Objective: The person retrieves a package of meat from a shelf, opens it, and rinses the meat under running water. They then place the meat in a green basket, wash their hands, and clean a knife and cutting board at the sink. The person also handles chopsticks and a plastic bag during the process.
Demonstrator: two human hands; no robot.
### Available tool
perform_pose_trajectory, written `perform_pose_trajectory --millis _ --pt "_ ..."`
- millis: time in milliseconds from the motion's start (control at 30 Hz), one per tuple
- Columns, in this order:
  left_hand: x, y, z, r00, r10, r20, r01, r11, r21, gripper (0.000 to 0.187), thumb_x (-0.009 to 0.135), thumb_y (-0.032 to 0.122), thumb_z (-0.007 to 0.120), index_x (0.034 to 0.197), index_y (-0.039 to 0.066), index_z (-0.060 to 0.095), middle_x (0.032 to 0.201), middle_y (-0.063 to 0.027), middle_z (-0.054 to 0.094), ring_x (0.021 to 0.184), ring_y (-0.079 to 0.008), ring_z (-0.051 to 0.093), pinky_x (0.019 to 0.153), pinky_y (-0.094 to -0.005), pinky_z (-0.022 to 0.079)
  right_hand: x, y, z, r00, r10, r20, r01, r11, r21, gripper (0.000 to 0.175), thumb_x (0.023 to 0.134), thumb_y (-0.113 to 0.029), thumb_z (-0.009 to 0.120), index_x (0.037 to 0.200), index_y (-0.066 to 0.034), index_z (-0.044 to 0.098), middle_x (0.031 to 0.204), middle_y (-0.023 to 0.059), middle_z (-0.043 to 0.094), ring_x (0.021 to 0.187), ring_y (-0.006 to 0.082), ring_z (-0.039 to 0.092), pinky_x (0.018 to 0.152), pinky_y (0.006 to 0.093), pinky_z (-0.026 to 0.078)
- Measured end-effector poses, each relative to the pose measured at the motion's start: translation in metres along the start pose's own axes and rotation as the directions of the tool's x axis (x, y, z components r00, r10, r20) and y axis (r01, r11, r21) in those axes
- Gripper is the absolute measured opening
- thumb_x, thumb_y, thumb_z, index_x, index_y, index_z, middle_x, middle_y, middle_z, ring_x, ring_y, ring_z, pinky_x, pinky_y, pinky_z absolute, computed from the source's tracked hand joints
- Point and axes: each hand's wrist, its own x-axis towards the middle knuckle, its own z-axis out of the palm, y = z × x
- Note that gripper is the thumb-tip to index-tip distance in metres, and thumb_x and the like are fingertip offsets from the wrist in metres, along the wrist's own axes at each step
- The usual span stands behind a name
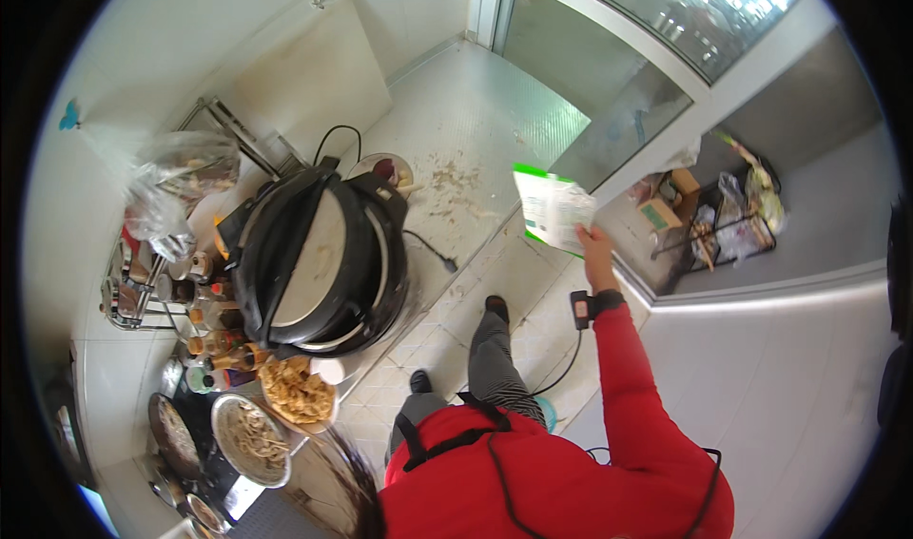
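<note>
My right hand (596, 251), at the end of a red sleeve with a small device strapped on the wrist, grips the lower corner of a white plastic packet (553, 207) with green edges. The packet is held out in front, near the glass door, and bears writing. My left hand is out of view. To the left, on the counter, stands a large round black electric cooking appliance (321, 254) with its pale inner plate tilted up. Behind it a plate (389, 165) carries a dark red item and some pale ones.
Sauce bottles (217, 339) crowd the counter below a wire rack with a plastic bag (182, 175). Nearby are fried food (296, 389), a metal bowl (282, 476) and a wok (175, 435). A plug (449, 264) hangs near the counter edge. Behind glass is a vegetable rack (745, 243).
</note>
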Motion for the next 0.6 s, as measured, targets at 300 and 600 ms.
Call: perform_pose_trajectory --millis 300,600 --pt "-0.059 -0.053 0.147 0.983 -0.155 -0.095 0.127 0.961 -0.247 0.044 0.098 0.037 0.044 0.127 0.005 0.052 0.115 -0.0137 0.060 0.097 -0.0243 0.061 0.082 -0.0378 0.053 0.213 -0.026 0.028 0.992 0.022 0.121 -0.028 0.998 0.049 0.026 0.095 -0.017 0.062 0.110 0.0039 0.065 0.094 0.0018 0.068 0.082 0.0075 0.057 0.075 0.0247 0.046" --pt "-0.100 -0.152 0.154 0.996 -0.081 -0.029 0.056 0.873 -0.484 0.044 0.098 0.037 0.042 0.127 0.004 0.052 0.117 -0.0146 0.060 0.099 -0.0251 0.060 0.084 -0.0390 0.053 0.363 -0.055 0.102 0.967 -0.061 0.247 0.032 0.992 0.120 0.030 0.095 -0.021 0.060 0.115 0.0022 0.061 0.101 0.0030 0.067 0.087 0.0119 0.060 0.079 0.0285 0.047"
